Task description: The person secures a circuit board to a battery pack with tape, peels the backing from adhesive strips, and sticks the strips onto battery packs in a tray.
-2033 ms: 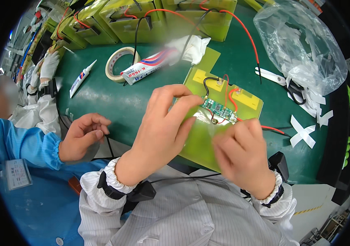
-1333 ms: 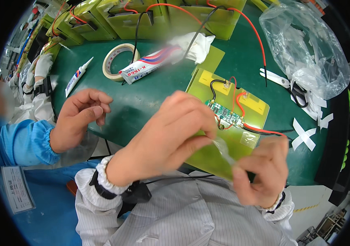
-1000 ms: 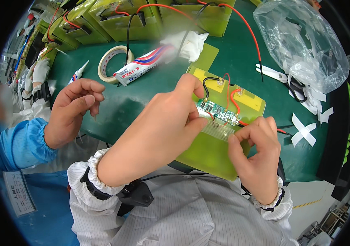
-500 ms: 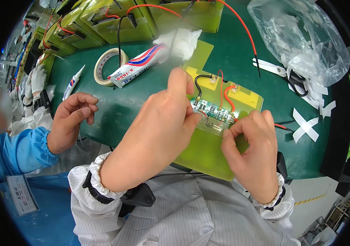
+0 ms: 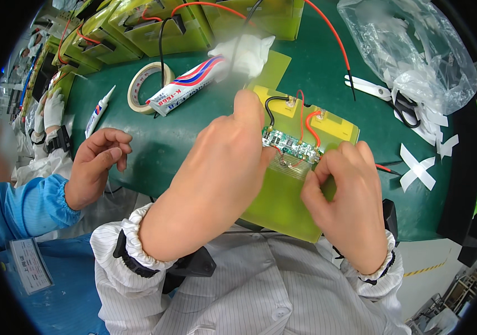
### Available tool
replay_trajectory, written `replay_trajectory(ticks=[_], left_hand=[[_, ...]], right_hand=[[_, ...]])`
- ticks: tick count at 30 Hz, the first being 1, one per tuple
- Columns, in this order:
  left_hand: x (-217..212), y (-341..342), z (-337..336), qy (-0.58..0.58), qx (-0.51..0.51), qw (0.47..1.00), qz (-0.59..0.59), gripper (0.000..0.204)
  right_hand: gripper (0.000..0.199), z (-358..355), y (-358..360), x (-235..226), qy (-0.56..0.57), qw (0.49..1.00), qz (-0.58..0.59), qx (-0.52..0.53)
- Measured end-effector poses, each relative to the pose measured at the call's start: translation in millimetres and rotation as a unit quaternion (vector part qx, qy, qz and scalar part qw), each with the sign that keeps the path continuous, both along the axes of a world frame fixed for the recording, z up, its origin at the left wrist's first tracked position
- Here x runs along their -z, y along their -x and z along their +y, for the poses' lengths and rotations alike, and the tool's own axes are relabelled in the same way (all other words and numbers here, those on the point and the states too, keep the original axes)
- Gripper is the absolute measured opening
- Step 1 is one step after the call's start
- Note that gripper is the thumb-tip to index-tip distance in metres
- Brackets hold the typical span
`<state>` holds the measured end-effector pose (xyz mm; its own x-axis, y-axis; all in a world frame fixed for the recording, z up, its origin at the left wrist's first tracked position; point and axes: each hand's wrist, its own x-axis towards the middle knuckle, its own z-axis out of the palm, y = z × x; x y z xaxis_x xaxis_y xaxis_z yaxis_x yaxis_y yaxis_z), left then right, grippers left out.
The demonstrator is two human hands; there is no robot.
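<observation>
Apparently mid-taping: left hand [image 5: 221,153] and right hand [image 5: 349,195] pinch opposite ends of clear tape [image 5: 295,168] along the circuit board [image 5: 291,146], so next likely needs level, even pressing.

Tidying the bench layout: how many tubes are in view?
2. Large tube: just right of the tape roll. Small tube with nozzle: left of it. Others may be hidden.
</observation>
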<state>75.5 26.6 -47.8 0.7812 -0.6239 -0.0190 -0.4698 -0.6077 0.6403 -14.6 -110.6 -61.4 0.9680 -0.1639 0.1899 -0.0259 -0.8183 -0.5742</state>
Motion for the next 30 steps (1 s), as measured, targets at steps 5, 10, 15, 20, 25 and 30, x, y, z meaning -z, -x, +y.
replay_trajectory(ticks=[5,10,15,20,25,30], left_hand=[[6.5,-8.7,12.3,-0.05,0.001,0.991,-0.122,0.034],[14.5,11.4,22.5,-0.006,-0.01,0.984,-0.175,0.034],[21.1,41.6,23.8,-0.013,0.155,0.966,-0.205,0.052],[28.7,43.0,24.1,-0.028,0.155,0.954,-0.255,0.059],[30.8,43.0,25.2,-0.019,0.159,0.955,-0.251,0.058],[31.9,46.5,28.1,-0.022,0.15,0.952,-0.267,0.06]], right_hand=[[0.02,-9.5,6.9,-5.8,0.031,0.999,0.019,0.013],[0.024,-17.6,23.4,-15.8,0.02,0.999,-0.006,0.035],[0.05,-6.4,30.2,-4.6,0.125,0.987,-0.01,-0.099],[0.054,-3.8,32.6,4.5,0.158,0.984,-0.023,-0.079],[0.053,-5.7,32.0,2.2,0.147,0.986,-0.033,-0.078],[0.063,-8.7,34.8,2.5,0.139,0.985,-0.01,-0.098]])
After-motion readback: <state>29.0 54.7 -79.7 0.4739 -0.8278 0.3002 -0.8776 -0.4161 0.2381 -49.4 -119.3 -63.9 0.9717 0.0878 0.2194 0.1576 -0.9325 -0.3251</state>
